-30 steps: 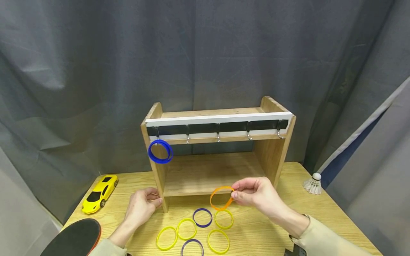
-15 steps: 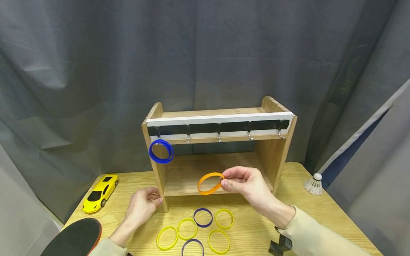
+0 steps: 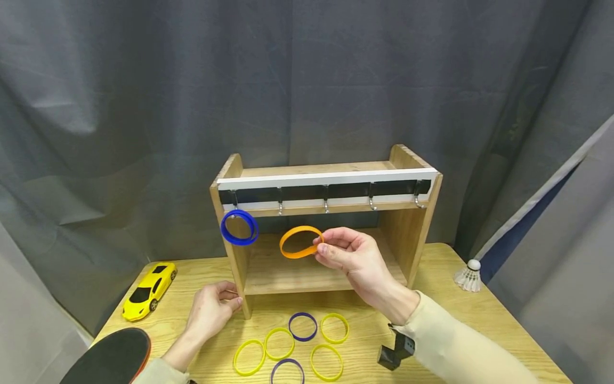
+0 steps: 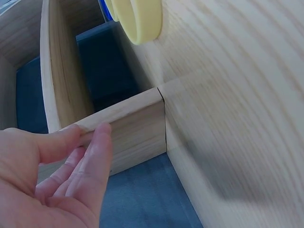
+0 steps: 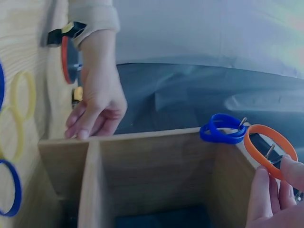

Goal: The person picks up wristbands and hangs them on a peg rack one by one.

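Note:
My right hand [image 3: 352, 261] pinches an orange silicone wristband [image 3: 298, 255] between thumb and fingertips. It is lifted in front of the opening of a small wooden shelf [image 3: 307, 272], below the row of hooks. In the right wrist view the orange wristband [image 5: 255, 153] appears near the hook end of the shelf. Two or so blue wristbands [image 3: 225, 236] hang together from the leftmost hook. My left hand [image 3: 209, 312] grips the shelf's lower left side; in the left wrist view, its thumb and fingers [image 4: 97, 156] pinch the wooden board's edge.
Several yellow wristbands [image 3: 327, 379] and two purple ones [image 3: 303, 340] lie flat on the table before the shelf. A yellow toy car [image 3: 150, 290] and a dark round paddle [image 3: 112, 357] are at left, a shuttlecock [image 3: 469, 276] at right. Grey curtains [image 3: 307, 80] hang behind.
My right hand has raised the orange wristband from just above the table, up and to the left, to beneath the hooks. The left hand has stayed on the shelf.

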A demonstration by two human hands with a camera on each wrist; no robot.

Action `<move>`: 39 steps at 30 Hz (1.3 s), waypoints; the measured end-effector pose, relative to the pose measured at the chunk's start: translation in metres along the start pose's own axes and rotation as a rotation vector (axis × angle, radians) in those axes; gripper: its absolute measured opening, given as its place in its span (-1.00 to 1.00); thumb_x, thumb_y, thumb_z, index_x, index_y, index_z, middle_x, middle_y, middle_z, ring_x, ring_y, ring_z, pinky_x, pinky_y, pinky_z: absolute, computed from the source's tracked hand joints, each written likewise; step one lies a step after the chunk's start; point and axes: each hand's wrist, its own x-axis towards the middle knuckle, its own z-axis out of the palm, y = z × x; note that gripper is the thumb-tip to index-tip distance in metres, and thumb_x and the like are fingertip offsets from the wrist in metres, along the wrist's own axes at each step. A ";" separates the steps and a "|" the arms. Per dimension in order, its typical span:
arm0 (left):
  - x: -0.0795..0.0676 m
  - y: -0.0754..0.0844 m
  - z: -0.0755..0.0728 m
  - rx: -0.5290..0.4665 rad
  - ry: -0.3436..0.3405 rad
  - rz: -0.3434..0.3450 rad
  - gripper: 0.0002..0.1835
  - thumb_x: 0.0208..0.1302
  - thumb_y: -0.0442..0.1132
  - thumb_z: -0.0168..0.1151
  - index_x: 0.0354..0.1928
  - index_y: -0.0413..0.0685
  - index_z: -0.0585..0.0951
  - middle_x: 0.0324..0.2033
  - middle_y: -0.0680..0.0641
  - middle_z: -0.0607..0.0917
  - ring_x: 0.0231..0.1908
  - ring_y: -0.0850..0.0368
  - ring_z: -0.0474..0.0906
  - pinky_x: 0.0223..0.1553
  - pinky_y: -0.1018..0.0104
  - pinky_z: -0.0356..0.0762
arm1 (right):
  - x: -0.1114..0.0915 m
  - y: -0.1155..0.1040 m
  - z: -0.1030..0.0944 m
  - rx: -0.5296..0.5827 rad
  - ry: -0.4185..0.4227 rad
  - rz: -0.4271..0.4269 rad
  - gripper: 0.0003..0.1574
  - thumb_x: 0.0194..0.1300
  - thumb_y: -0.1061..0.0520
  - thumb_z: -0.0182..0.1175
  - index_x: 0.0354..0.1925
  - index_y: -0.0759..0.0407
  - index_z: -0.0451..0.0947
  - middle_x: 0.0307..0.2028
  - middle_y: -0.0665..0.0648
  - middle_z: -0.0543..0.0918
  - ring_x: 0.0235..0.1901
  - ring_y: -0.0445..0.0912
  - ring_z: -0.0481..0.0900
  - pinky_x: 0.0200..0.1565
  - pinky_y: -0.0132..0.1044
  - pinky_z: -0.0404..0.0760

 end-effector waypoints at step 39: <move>0.000 -0.002 0.000 0.034 0.007 0.016 -0.80 0.32 -0.34 0.58 -0.04 -0.14 0.84 -0.25 -0.07 0.96 -0.35 0.18 0.88 -0.33 0.41 0.74 | 0.024 0.017 0.024 0.083 0.088 0.102 -0.59 0.51 0.51 0.27 -0.14 0.00 0.74 -0.21 -0.03 0.93 -0.18 -0.15 0.94 0.03 -0.29 0.89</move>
